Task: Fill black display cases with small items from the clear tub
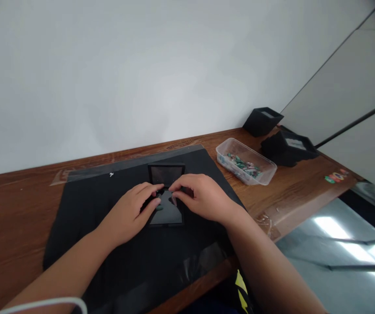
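A small black hinged case [166,214] lies opened on a black mat [86,213], its lid [166,174] raised at the back. The lower half has a glossy, mirror-like face. My left hand [128,213] rests at the case's left side, with index finger and thumb curled in a loose pinch near the hinge. From the right, my right hand [203,196] bends its index finger and thumb together over the same spot. Whatever lies between the fingertips is too small to make out. A greenish patch shows below my left thumb; piece or reflection, I cannot tell.
A clear plastic tub [246,163] with many small coloured pieces stands right of the mat on the wooden table [14,209]. Two black boxes [262,121] sit behind it. Small coloured rings [336,176] lie near the right edge. A white scrap [111,174] is on the mat.
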